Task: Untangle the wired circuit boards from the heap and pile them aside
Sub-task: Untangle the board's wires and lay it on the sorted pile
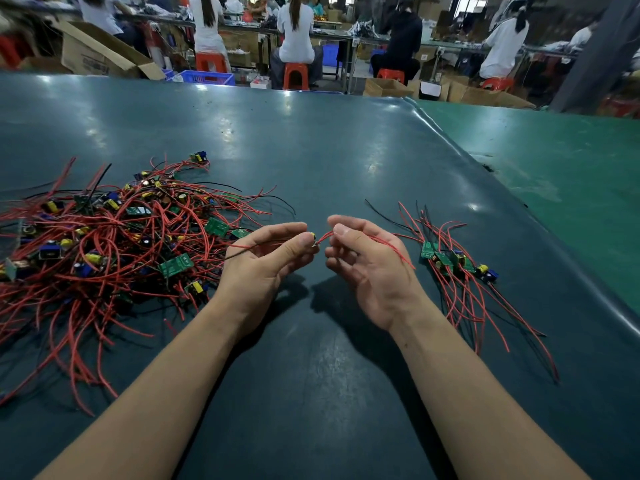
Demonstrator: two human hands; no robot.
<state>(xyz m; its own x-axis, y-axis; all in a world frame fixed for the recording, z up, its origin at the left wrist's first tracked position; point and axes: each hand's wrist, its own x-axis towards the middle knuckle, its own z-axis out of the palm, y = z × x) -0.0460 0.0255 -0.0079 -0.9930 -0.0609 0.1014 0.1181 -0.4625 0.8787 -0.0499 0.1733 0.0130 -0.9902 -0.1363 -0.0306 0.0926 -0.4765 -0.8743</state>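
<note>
Our left hand [266,258] pinches a small board [313,237] while our right hand [363,258] pinches its red wire [381,242], between heap [114,237] and pile [453,261].

One head-worn wide-angle view looks forward and down over the dark table [311,140], close above it. Its upper edge takes in distant seated workers [296,32]

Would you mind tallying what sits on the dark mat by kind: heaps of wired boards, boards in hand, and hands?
Big tangled heap: 1
Small sorted pile: 1
Board in hand, pinched by the left hand, its red wire held by the right hand: 1
Hands: 2
Total: 5
Boards inside each heap are too tangled to count.
</note>
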